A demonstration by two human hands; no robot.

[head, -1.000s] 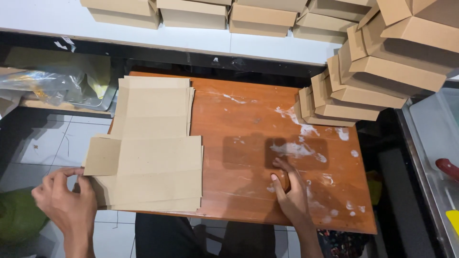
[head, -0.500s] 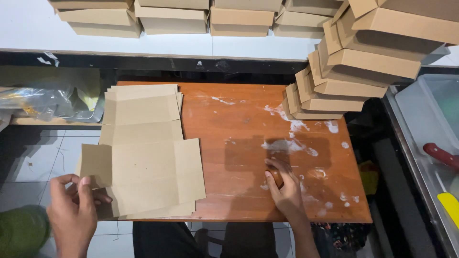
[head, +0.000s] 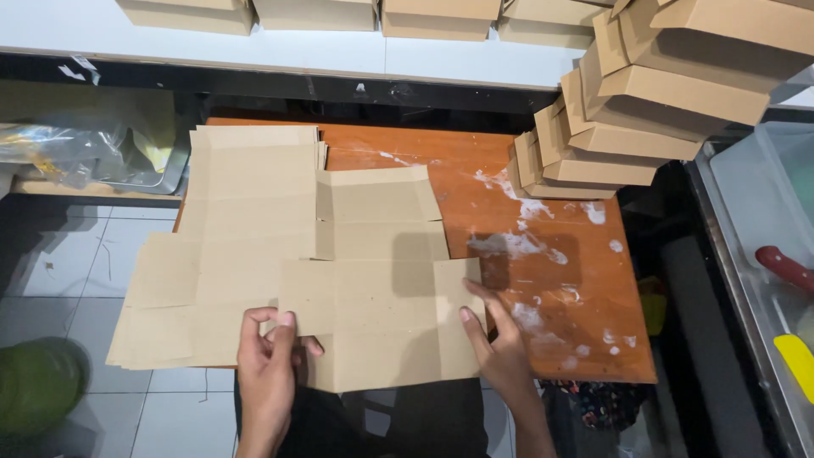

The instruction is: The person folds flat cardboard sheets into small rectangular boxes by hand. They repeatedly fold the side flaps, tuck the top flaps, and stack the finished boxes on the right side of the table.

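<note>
1. Room: a grey tiled floor (head: 59, 271) lies below and to the left of the work area; a white ledge (head: 339, 53) runs along the far side and carries a row of closed brown boxes (head: 315, 12).
2. Work surface: an orange-brown wooden table (head: 560, 322), smooth and flecked with white smears, widest near its right half.
3. Folded boxes: a leaning stack of assembled kraft-cardboard boxes (head: 627, 119) stands at the far right of the table, each box rectangular with a matte finish.
4. Flat stack: a pile of unfolded cardboard blanks (head: 229, 220) covers the left part of the table and overhangs its near left edge.
5. Top blank (head: 381, 280): one flat, creased, cross-shaped sheet lies partly on the pile and partly on the bare wood, with its near edge past the table edge.
6. Right tray: a grey plastic bin (head: 746, 220) beside the table holds a red-handled tool (head: 784, 267); the tool's type cannot be determined.
7. Left hand (head: 267, 365): fingers curled, gripping the near left edge of the top blank.
8. Right hand (head: 500, 339): fingers spread, pinching the blank's right flap between thumb and fingers.
</note>
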